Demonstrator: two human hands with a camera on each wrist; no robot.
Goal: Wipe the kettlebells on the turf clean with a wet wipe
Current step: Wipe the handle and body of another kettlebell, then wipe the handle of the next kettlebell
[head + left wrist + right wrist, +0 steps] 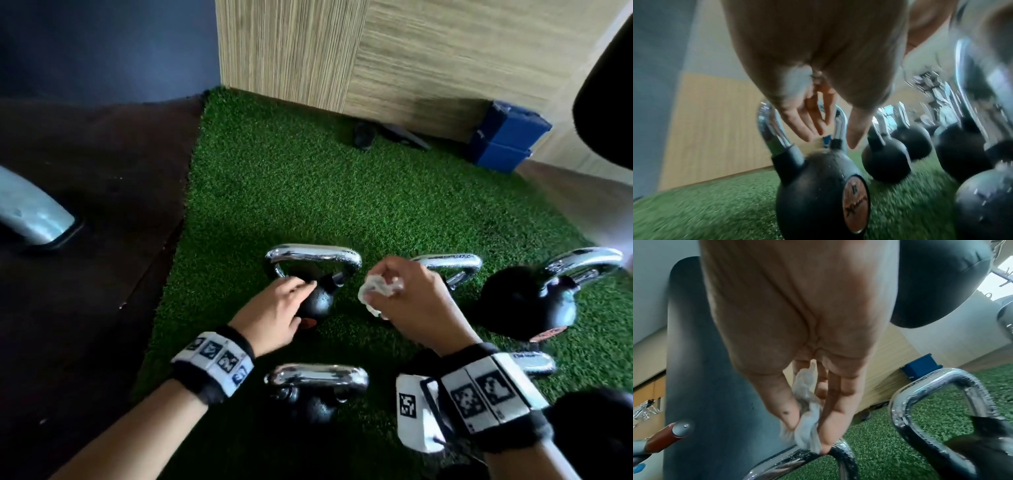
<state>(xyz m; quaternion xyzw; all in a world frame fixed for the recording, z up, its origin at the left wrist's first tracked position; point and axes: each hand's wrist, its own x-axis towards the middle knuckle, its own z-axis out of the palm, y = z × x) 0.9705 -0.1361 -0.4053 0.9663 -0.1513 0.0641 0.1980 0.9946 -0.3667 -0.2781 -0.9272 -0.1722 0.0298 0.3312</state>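
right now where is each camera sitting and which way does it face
Head: looks down at the turf; both banded forearms, left hand on the far-left kettlebell, right hand holding the wet wipe.
Left wrist: looks along the left hand's palm and straight fingers at that kettlebell.
Right wrist: looks along the right hand's fingers pinching the wipe.
Shared: all three show the blue blocks.

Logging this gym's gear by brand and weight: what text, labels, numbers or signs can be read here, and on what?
Nothing reads clearly.
Orange round badge on the near left kettlebell: script and a mark, too blurred to read.
Wristband squares: coded patterns, no words.
Wall lettering: cut off, unreadable.
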